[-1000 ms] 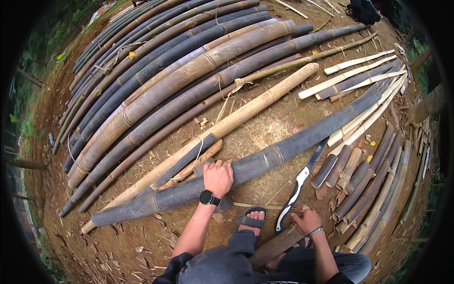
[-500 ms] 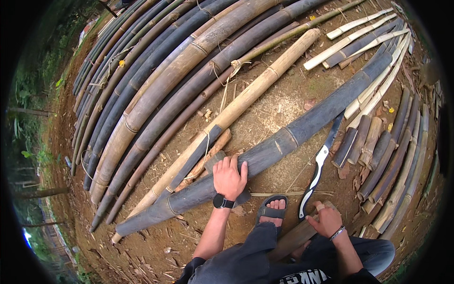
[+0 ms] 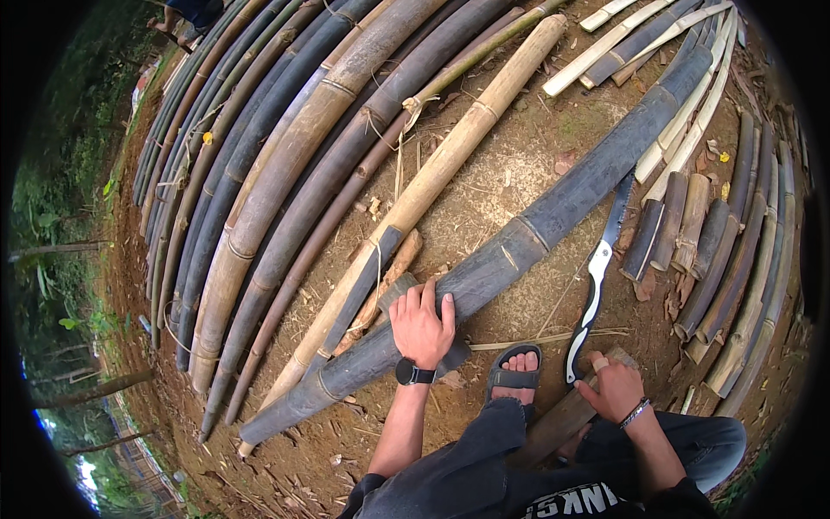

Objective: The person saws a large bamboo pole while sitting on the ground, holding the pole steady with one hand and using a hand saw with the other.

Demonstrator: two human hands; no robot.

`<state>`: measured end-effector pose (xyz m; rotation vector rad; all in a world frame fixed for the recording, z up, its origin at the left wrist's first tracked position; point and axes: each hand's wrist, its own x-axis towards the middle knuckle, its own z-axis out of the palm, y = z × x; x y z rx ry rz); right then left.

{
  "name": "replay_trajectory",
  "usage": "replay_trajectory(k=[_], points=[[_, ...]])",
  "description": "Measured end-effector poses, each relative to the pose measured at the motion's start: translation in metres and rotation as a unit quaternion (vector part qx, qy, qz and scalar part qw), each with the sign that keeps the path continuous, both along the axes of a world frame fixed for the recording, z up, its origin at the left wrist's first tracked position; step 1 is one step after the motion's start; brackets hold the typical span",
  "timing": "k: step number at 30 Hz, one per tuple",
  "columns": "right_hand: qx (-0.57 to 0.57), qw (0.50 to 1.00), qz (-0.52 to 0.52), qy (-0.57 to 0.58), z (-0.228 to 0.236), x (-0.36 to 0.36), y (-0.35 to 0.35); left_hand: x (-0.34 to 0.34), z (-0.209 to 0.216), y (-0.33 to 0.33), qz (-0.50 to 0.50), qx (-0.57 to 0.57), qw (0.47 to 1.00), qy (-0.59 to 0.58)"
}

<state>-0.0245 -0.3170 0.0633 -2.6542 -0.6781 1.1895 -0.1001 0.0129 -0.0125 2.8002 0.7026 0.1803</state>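
My left hand (image 3: 422,326), wearing a dark watch, lies flat with its fingers stretched over a thick dark bamboo pole (image 3: 484,277). The pole runs diagonally across the ground, and a short wooden block (image 3: 398,291) shows beside and partly beneath it. My right hand (image 3: 612,389) is curled closed above a short, thick piece of bamboo or wood (image 3: 553,428) by my knee; what its fingers hold, if anything, is hidden. Close to that thumb, a hand saw (image 3: 596,290) with a white and black handle leans its blade against the dark pole.
Long bamboo poles (image 3: 294,147) lie side by side at the left and back. A pale pole (image 3: 450,173) lies beyond my left hand. Split strips (image 3: 596,65) and short cut pieces (image 3: 670,225) lie at the right. My sandalled foot (image 3: 516,372) is between my hands.
The view has shifted slightly, so the scene sits a little differently in it. More of a person shows at the far upper left. Both my hands keep their places.
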Motion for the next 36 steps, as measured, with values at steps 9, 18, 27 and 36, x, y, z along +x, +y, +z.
replay_trajectory(k=[9, 18, 27, 36], points=[[0.006, 1.0, 0.007, -0.008, -0.0002, -0.0006, 0.0021, 0.0007, 0.0063, -0.0005, -0.004, -0.005, 1.0, 0.029], [0.002, 1.0, 0.02, -0.013, -0.0016, -0.0013, 0.0019, -0.0005, 0.0062, 0.0004, -0.015, -0.002, 0.999, 0.038], [0.014, 1.0, 0.017, -0.017, -0.0053, -0.0027, -0.0005, -0.0012, 0.0049, 0.0014, -0.02, -0.004, 0.999, 0.039], [0.015, 1.0, 0.013, -0.017, -0.0042, -0.0024, 0.0017, -0.0033, 0.0061, 0.0036, -0.022, -0.038, 0.999, 0.023]])
